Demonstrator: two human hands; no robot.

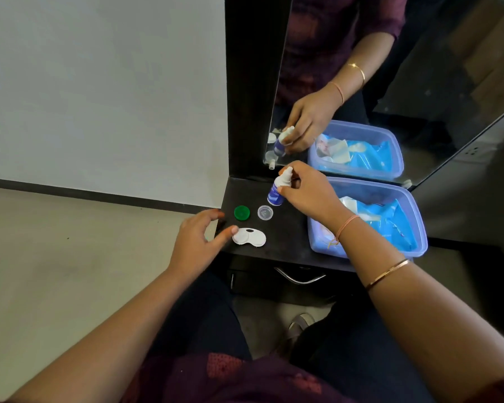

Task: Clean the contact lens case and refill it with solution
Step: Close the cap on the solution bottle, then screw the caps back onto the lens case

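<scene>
A white contact lens case (249, 236) lies open on the dark shelf (288, 237), both lids off. Its green lid (241, 212) and clear lid (265, 212) rest just behind it. My left hand (200, 237) hovers at the shelf's left edge with fingers spread, the thumb tip touching the case's left end. My right hand (309, 191) grips a small blue-and-white solution bottle (278, 189) around its white upper part, tilted, its base on or just above the shelf behind the clear lid.
A translucent blue tub (419, 228) with blue packets sits on the shelf's right side under my right wrist. A mirror (390, 82) stands behind. A drawer handle (300, 277) sits below the shelf. White wall and floor lie to the left.
</scene>
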